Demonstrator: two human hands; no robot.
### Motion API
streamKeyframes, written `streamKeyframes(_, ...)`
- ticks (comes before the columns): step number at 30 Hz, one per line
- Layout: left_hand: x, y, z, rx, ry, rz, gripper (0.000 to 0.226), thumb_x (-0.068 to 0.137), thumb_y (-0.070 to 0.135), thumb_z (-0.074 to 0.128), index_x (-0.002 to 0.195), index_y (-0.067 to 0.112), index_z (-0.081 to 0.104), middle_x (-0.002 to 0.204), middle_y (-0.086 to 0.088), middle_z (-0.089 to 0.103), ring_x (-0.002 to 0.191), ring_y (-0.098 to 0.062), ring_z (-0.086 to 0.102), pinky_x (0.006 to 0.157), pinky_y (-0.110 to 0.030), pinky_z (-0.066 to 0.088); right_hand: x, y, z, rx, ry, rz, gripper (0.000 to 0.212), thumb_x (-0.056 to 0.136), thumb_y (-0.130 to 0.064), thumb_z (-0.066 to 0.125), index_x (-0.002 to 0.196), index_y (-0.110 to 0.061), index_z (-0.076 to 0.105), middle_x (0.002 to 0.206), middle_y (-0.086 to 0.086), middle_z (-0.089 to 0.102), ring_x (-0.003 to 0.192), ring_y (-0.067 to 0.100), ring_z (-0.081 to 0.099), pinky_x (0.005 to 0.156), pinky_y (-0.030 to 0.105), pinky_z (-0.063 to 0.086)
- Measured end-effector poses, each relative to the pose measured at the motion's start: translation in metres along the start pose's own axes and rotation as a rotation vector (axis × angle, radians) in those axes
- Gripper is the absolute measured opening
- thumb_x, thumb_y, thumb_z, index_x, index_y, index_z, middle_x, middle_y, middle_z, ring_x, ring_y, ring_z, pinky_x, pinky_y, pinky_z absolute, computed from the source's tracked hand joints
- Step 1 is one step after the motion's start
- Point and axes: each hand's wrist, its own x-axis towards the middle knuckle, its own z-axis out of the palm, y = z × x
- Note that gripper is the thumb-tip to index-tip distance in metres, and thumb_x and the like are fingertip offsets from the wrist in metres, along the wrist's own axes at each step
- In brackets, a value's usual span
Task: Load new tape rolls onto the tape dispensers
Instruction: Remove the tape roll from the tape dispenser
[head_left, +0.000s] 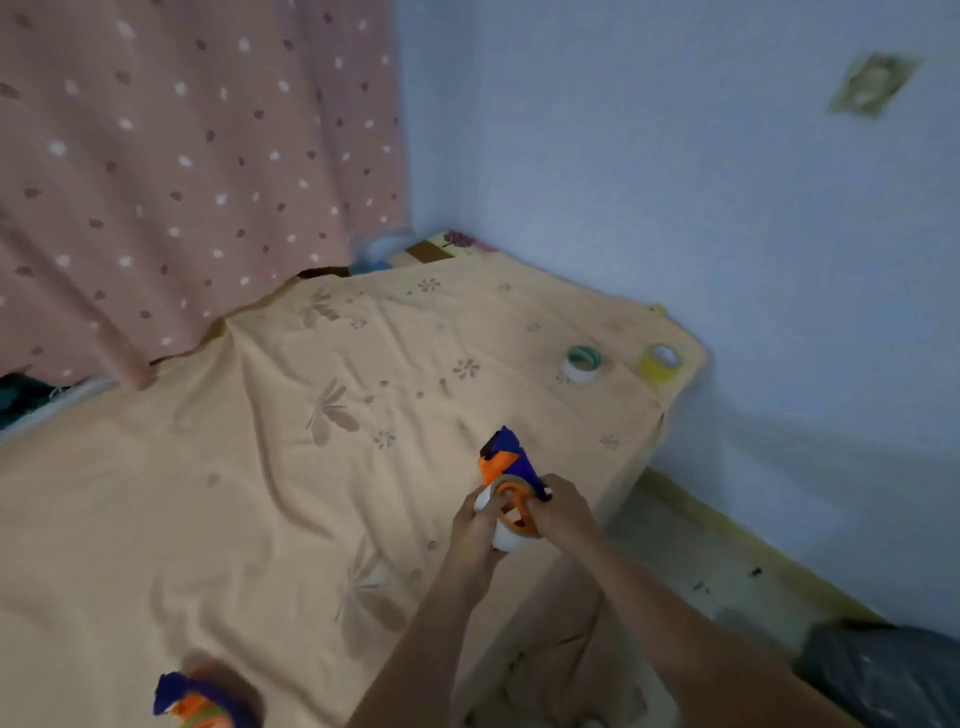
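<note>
I hold a blue and orange tape dispenser (506, 460) above the right part of the bed. A white tape roll (503, 536) sits around its orange hub. My left hand (472, 530) grips the roll from the left. My right hand (561, 512) grips the dispenser body and hub from the right. A second blue and orange dispenser (195, 699) lies at the bottom left on the sheet. Two spare rolls rest near the bed's far right corner: a white roll with a green core (582, 362) and a yellow roll (660, 362).
A peach flowered sheet (270, 493) covers the bed. A pink dotted curtain (182, 156) hangs behind it on the left, and a blue wall (727, 208) runs along the right. A dark bag (883, 675) lies on the floor at the bottom right.
</note>
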Motion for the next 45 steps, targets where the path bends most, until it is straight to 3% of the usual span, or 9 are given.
streamKeyframes(5, 0.018, -0.012, 0.082, 0.009, -0.002, -0.040, 0.042, 0.096, 0.021, 0.065, 0.136, 0.010, 0.059, 0.125, -0.020, 0.071, 0.119, -0.040, 0.065, 0.104, -0.057, 0.052, 0.021, 0.036, -0.070, 0.098, 0.031, -0.002, 0.011, 0.093, -0.030, 0.056, 0.103, -0.027, 0.059, 0.088, -0.009, 0.063, 0.075, 0.001, 0.060, 0.055, 0.016, 0.045)
streamKeyframes(11, 0.044, -0.013, 0.171, -0.055, -0.070, -0.058, 0.038, 0.100, 0.018, 0.055, 0.135, 0.002, 0.059, 0.125, -0.027, 0.069, 0.105, -0.037, 0.069, 0.068, -0.040, 0.063, 0.054, 0.070, -0.157, 0.229, 0.045, -0.016, 0.022, 0.094, -0.023, 0.055, 0.113, -0.018, 0.065, 0.103, 0.003, 0.071, 0.088, 0.016, 0.069, 0.077, 0.037, 0.062)
streamKeyframes(15, 0.062, -0.017, 0.216, -0.083, -0.112, -0.105, 0.044, 0.099, 0.022, 0.057, 0.138, 0.001, 0.056, 0.129, -0.029, 0.066, 0.115, -0.040, 0.065, 0.078, -0.044, 0.061, 0.068, 0.086, -0.196, 0.252, 0.084, 0.015, 0.024, 0.095, -0.025, 0.055, 0.117, -0.019, 0.063, 0.108, 0.004, 0.070, 0.097, 0.019, 0.068, 0.089, 0.042, 0.059)
streamKeyframes(21, 0.105, -0.019, 0.259, -0.079, -0.110, -0.132, 0.046, 0.099, 0.025, 0.057, 0.137, -0.002, 0.055, 0.122, -0.030, 0.068, 0.106, -0.040, 0.066, 0.080, -0.049, 0.060, 0.107, 0.096, -0.232, 0.307, 0.103, 0.067, 0.024, 0.097, -0.027, 0.056, 0.119, -0.018, 0.062, 0.110, 0.005, 0.069, 0.096, 0.020, 0.069, 0.085, 0.043, 0.061)
streamKeyframes(29, 0.192, -0.015, 0.306, -0.045, -0.067, -0.104, 0.046, 0.097, 0.024, 0.059, 0.135, -0.001, 0.058, 0.130, -0.033, 0.063, 0.127, -0.048, 0.057, 0.109, -0.058, 0.045, 0.191, 0.094, -0.274, 0.303, 0.054, 0.122, 0.031, 0.097, -0.036, 0.056, 0.122, -0.017, 0.055, 0.111, 0.008, 0.067, 0.094, 0.024, 0.069, 0.076, 0.043, 0.063)
streamKeyframes(36, 0.285, 0.011, 0.347, -0.126, 0.002, -0.115, 0.044, 0.093, 0.025, 0.067, 0.130, 0.003, 0.064, 0.119, -0.027, 0.071, 0.106, -0.039, 0.069, 0.085, -0.048, 0.060, 0.299, 0.076, -0.312, 0.197, 0.011, 0.149, 0.022, 0.094, -0.034, 0.053, 0.110, -0.019, 0.055, 0.087, 0.006, 0.070, 0.077, 0.023, 0.072, 0.071, 0.043, 0.064)
streamKeyframes(40, 0.324, 0.032, 0.360, -0.181, -0.015, -0.111, 0.054, 0.089, 0.023, 0.070, 0.137, 0.000, 0.057, 0.135, -0.032, 0.060, 0.123, -0.045, 0.060, 0.100, -0.055, 0.051, 0.356, 0.060, -0.331, 0.132, -0.042, 0.128, 0.027, 0.099, -0.023, 0.048, 0.113, -0.004, 0.061, 0.097, 0.017, 0.071, 0.087, 0.033, 0.071, 0.073, 0.047, 0.063)
streamKeyframes(42, 0.334, 0.043, 0.366, -0.173, 0.007, -0.124, 0.052, 0.092, 0.023, 0.068, 0.137, 0.002, 0.056, 0.135, -0.030, 0.061, 0.118, -0.042, 0.062, 0.100, -0.053, 0.052, 0.372, 0.053, -0.339, 0.116, -0.083, 0.108, 0.026, 0.099, -0.023, 0.050, 0.115, -0.007, 0.062, 0.110, 0.016, 0.069, 0.096, 0.031, 0.069, 0.065, 0.036, 0.061)
streamKeyframes(45, 0.350, 0.056, 0.369, -0.208, 0.071, -0.143, 0.050, 0.090, 0.024, 0.070, 0.134, 0.004, 0.058, 0.125, -0.026, 0.068, 0.101, -0.033, 0.069, 0.079, -0.044, 0.061, 0.395, 0.042, -0.341, 0.039, -0.133, 0.046, 0.028, 0.101, -0.030, 0.047, 0.121, -0.015, 0.059, 0.095, -0.002, 0.066, 0.081, 0.012, 0.066, 0.055, 0.019, 0.053)
